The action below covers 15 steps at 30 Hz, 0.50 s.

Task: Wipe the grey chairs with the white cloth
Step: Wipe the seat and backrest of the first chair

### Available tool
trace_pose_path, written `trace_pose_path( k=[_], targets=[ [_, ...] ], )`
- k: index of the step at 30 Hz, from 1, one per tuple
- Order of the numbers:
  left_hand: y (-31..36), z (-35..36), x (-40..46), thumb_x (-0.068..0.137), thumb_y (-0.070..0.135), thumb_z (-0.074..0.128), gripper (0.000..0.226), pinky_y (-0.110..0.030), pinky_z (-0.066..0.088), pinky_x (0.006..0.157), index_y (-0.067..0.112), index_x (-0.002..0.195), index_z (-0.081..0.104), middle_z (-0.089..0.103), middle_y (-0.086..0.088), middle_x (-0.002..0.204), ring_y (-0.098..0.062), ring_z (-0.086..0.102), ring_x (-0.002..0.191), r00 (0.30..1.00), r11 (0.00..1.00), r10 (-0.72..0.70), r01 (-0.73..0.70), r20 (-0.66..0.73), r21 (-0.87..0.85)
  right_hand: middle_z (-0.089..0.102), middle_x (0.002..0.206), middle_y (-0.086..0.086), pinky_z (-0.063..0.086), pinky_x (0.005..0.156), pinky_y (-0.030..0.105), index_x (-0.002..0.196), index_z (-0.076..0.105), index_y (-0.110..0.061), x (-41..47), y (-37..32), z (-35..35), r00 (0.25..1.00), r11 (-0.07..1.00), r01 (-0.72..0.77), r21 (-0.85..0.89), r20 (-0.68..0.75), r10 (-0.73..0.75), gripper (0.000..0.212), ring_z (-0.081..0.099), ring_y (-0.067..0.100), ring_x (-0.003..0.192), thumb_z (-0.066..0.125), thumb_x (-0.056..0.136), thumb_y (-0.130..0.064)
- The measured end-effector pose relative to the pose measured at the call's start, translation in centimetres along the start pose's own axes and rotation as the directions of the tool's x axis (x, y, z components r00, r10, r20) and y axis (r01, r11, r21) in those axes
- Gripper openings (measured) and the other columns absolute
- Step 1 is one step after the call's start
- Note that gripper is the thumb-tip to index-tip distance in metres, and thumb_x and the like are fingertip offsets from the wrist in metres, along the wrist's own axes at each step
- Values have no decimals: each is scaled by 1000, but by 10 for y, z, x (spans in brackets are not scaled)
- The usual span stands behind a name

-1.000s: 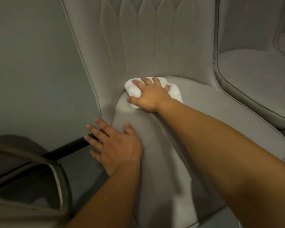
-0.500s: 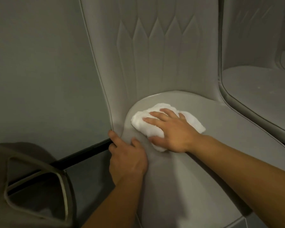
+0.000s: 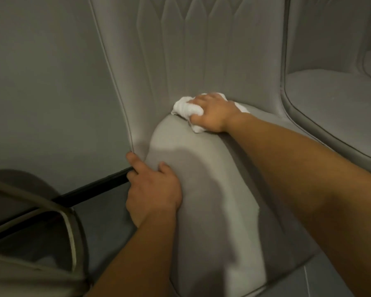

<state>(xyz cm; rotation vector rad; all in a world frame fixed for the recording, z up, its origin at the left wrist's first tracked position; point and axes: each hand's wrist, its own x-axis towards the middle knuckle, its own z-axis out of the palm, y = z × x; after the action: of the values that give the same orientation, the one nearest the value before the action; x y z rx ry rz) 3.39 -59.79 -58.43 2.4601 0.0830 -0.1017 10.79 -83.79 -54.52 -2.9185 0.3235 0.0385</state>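
Two bare hands are seen on the near grey chair [image 3: 212,200]. The white cloth [image 3: 185,108] is bunched at the back of the seat, touching the base of the quilted backrest [image 3: 201,50]. The right hand [image 3: 212,113] is laid on top of the cloth, its grip curled round the wad, with cloth showing left of the knuckles and below the thumb. The left hand [image 3: 152,194] is placed on the seat's left front edge, thumb on top of the cushion, index finger stretched along the side; the other fingers are hidden under the edge. A second grey chair [image 3: 330,103] is seen right of the near chair, just beside it. A black bar [image 3: 90,191] is seen left of the near chair, running toward the left hand. A curved grey frame [image 3: 36,243] is seen further left, low down.
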Motion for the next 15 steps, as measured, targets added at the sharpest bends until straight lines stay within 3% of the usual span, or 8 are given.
trace_pose_path(
  k=[5,10,15],
  targets=[
    [0,-2,-1,99,47,30,71,-44,39,85,24,156,-6,39,-16,148,-40,52,116,1000,1000,3,-3,3,9,36,155,-9,26,107,64,149,38,-44,-3,-26,14,982,981,-177,78,-56,182,74,22,28,145,49,78,-61],
    [0,-3,-2,101,48,28,71,-47,41,91,22,156,-7,39,-19,147,-42,52,117,1000,1000,18,-18,14,11,34,156,-5,30,108,62,141,45,-43,-68,-23,9,996,995,-91,50,14,90,67,21,29,144,50,76,-57],
    [-2,-1,-2,103,48,24,68,-48,41,91,19,156,-6,40,-21,145,-43,52,116,1000,1000,26,-26,12,-6,37,156,-8,41,99,60,147,38,-45,-218,-21,24,994,999,-26,-29,-110,23,73,25,29,146,41,79,-69]
  ],
)
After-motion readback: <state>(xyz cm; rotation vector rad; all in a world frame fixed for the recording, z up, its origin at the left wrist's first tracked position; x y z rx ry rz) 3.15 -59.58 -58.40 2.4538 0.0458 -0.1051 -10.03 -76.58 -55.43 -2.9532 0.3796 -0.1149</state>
